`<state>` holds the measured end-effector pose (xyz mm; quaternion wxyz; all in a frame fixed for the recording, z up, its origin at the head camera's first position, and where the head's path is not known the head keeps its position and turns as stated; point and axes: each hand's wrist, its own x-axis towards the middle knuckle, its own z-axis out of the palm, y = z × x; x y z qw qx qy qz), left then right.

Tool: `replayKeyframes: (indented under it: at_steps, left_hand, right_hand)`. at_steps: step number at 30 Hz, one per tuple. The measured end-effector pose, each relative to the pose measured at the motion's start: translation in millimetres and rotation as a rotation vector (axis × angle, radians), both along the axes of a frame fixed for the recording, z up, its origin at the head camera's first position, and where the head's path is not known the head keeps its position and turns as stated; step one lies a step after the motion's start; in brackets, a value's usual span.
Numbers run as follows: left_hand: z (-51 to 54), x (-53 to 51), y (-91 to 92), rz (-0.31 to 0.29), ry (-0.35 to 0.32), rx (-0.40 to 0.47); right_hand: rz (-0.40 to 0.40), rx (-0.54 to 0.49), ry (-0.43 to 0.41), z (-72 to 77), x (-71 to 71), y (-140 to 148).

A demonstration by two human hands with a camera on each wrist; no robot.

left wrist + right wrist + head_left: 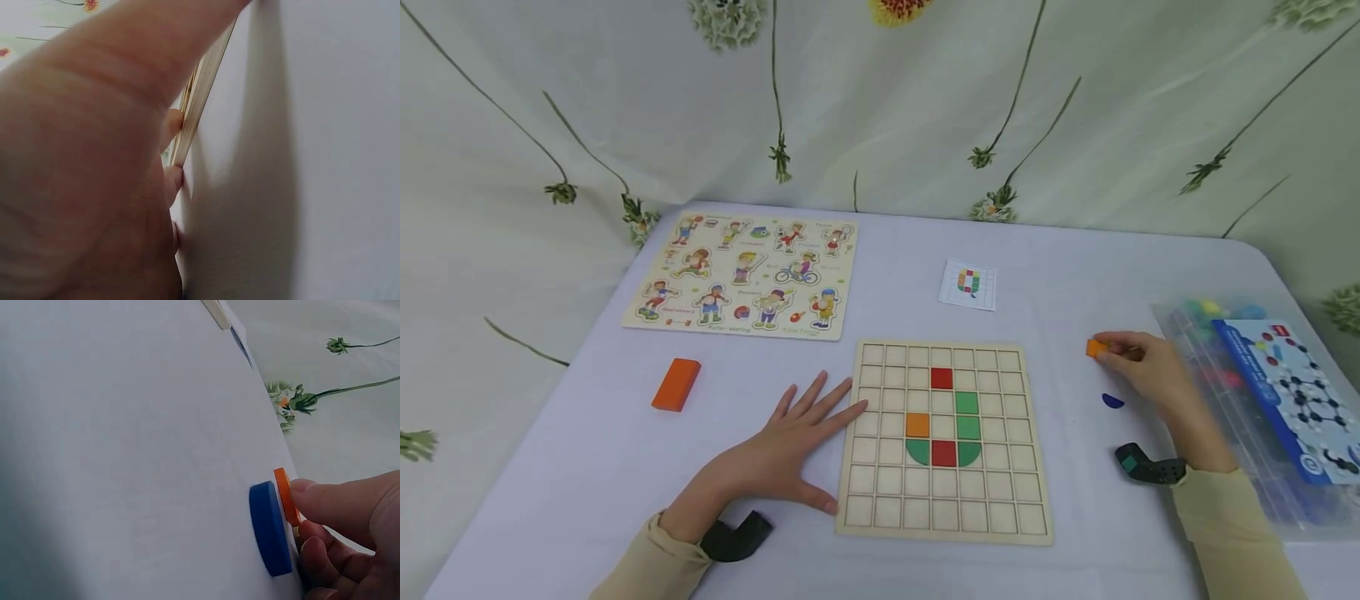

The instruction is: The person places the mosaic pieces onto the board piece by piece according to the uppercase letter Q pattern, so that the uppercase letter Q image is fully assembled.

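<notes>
My right hand (1146, 367) pinches an orange square tile (1095, 347) between thumb and fingers, right of the wooden grid board (880, 483). In the right wrist view the orange tile (285, 497) stands on edge by the thumb, close to a blue curved piece (270, 531). That blue piece (1112, 401) lies on the cloth just below the hand. My left hand (786, 450) spreads its fingers flat, with fingertips and thumb touching the board's left edge. Inside the grid sit red squares (942, 378), green squares (967, 403), an orange square (917, 425) and green quarter-rounds (917, 451).
A small pattern card (968, 285) lies behind the board. At the back left is a picture puzzle board (730, 271), with an orange block (676, 384) in front of it. On the far right, a clear plastic box (1247, 467) carries a blue booklet (1292, 400).
</notes>
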<state>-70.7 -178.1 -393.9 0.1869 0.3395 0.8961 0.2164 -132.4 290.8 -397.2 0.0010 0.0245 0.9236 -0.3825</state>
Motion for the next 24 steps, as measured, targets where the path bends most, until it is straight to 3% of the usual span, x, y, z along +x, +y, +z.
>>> replayKeyframes:
  at_steps: [7, 11, 24]
  left_hand:
    - [2.0, 0.8, 0.7, 0.007, -0.010, -0.006]
    - [2.5, 0.6, 1.0, 0.005, -0.017, -0.001]
    - [0.3, 0.8, 0.5, 0.002, -0.006, -0.006]
  right_hand:
    - [0.016, 0.044, 0.081, -2.9, 0.4, -3]
    - [0.009, 0.012, 0.093, -2.1, 1.9, -3]
    - [-0.056, -0.144, -0.035, 9.8, 0.7, 4]
